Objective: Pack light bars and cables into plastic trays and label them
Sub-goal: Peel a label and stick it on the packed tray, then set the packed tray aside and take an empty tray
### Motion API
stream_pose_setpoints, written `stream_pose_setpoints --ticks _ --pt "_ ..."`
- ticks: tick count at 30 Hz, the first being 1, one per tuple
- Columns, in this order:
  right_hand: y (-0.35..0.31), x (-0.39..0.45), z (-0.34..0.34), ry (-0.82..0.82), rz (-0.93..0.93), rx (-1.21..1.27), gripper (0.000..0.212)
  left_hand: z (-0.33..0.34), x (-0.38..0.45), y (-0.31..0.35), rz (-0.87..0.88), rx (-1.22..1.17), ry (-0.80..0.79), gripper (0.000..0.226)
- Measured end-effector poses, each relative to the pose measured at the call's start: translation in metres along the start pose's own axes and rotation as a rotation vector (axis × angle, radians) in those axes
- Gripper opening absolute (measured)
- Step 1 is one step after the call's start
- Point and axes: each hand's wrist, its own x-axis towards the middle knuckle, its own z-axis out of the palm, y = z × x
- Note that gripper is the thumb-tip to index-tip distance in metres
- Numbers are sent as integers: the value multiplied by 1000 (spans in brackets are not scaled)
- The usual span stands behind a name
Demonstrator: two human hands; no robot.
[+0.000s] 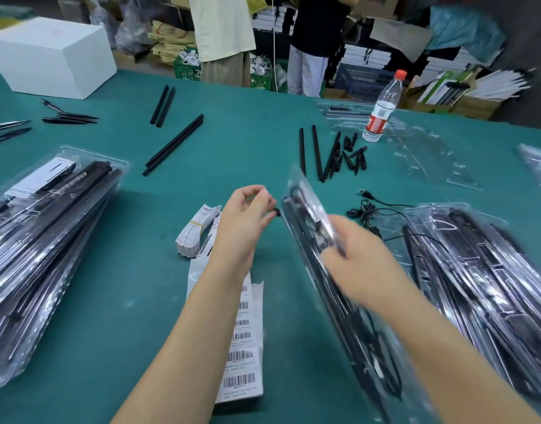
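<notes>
Right hand [358,264]: blurred; fingers curled around a packed plastic tray [330,270], held tilted above the counter [248,142].
Left hand [248,221]: raised beside the tray's upper end; fingers narrow, thumb and forefinger nearly meeting; contents, if any, cannot be told.
Barcode label sheet [243,347]: flat on counter, under left forearm.
Packed trays: stacks at left [43,240] and right [483,276].
Loose light bars [174,145]: counter centre, well apart.

A green-covered table [232,117] fills the foreground; beyond it, stacked boxes [364,56], perhaps cartons; two people stand.
</notes>
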Motion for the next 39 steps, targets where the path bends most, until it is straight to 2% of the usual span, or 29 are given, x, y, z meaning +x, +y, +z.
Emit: stream_pose_setpoints --ticks 2,3,4,6,8,10,12,14,16,18,21,24,26,30,35,37,39 --pt "7 13 -17 -26 26 321 39 -3 0 -3 28 279 30 37" --pt "13 19 -22 -41 26 500 42 -5 1 -5 -18 343 9 53" --pt "18 26 -24 -39 27 688 44 -7 1 -5 -100 302 -39 65" --pt "30 38 -22 -6 63 970 49 -7 0 -7 -254 150 -168 57" --pt "45 46 -14 23 115 1021 52 -7 0 -11 -242 198 -266 38" --pt "61 48 -6 -15 178 883 56 -7 0 -16 -186 269 -256 35" --pt "77 46 3 -82 249 663 70 -8 1 -18 -188 271 -221 40" --pt "92 44 16 -42 302 701 80 -7 1 -20 -184 304 -201 40" --pt "104 43 30 14 310 768 81 -6 2 -20 -82 539 -173 37" --pt "113 44 41 49 310 695 81 -7 0 -13 55 780 -150 31" --pt "120 47 52 166 318 354 78 -19 -3 9 126 799 -151 20" --pt "120 45 55 258 243 -7 69 -45 -5 32 199 1014 -78 17" --pt "121 45 56 286 210 -135 62 -67 -7 41 174 1197 -16 21" --pt "121 45 54 284 171 -254 49 -110 -24 34 -64 1497 34 37" --pt "115 31 48 375 97 -399 35 -146 -52 7 -130 1403 32 57" --pt "105 24 52 406 9 -343 30 -152 -58 2 -121 1334 32 65" --pt "93 16 62 356 -67 -286 32 -154 -61 -1 -125 1229 14 69"
